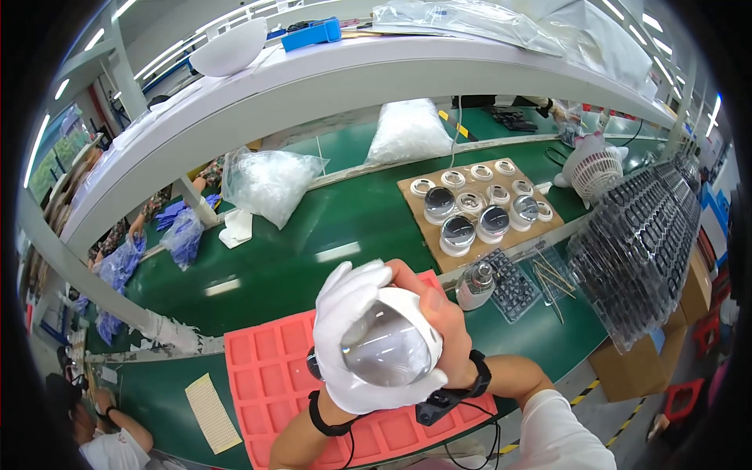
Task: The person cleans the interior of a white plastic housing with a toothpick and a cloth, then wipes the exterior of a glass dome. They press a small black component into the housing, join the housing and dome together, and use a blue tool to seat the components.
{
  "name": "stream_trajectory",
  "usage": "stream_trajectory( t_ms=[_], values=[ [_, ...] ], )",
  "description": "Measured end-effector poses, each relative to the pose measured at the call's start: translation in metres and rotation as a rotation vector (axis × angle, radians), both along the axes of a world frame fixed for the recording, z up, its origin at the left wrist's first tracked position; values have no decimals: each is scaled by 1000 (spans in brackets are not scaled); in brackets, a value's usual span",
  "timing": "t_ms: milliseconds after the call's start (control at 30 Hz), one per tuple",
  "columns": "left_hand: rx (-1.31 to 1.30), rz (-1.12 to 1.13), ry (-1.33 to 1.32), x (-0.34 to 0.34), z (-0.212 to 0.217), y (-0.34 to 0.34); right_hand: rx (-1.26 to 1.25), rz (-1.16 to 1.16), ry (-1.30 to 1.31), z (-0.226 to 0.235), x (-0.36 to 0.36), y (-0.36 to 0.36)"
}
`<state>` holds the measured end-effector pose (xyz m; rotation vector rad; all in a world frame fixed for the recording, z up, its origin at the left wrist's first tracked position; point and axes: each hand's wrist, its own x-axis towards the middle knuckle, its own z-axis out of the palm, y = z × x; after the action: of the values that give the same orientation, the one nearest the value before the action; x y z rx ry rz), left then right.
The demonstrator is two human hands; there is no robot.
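A white round housing with a clear, glossy dome (389,348) is held in both hands over a red compartment tray. My left hand (338,325), in a white glove, wraps around its left side and underside. My bare right hand (452,333) grips the upper right rim, its fingers curled over the edge. Most of the housing's underside is hidden by the hands. The red tray (266,380) lies beneath on the green bench. Black bands circle both wrists, and a small dark device with a cable (439,409) is by the right wrist.
A brown board (423,210) carries several white rings and domed units. Nearby are a clear bottle (475,286), a dark-dotted plastic sheet (513,286), thin sticks (554,282) and stacked plastic trays (638,243). A ruled paper (212,413) lies left. Co-workers sit at far left.
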<state>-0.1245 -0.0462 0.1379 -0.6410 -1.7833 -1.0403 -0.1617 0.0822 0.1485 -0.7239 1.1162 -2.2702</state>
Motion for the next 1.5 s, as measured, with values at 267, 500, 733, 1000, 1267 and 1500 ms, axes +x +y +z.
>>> stream_trajectory(
  t_ms=[267,500,733,1000,1267,1500],
  values=[
    [97,12,98,-2,-7,5,-141,-1,168,-8,5,-4],
    [187,-65,102,2,-9,9,-124,-102,336,-13,8,-9],
    [236,-130,62,7,-7,9,-168,-177,480,-18,6,-13],
    [329,-293,15,14,-5,5,-224,-373,793,-27,-2,-17],
    [297,-316,-167,21,9,9,-259,-435,754,-22,-3,-12],
    [299,-317,-332,27,19,4,-224,-485,806,-27,-16,-14]
  ],
)
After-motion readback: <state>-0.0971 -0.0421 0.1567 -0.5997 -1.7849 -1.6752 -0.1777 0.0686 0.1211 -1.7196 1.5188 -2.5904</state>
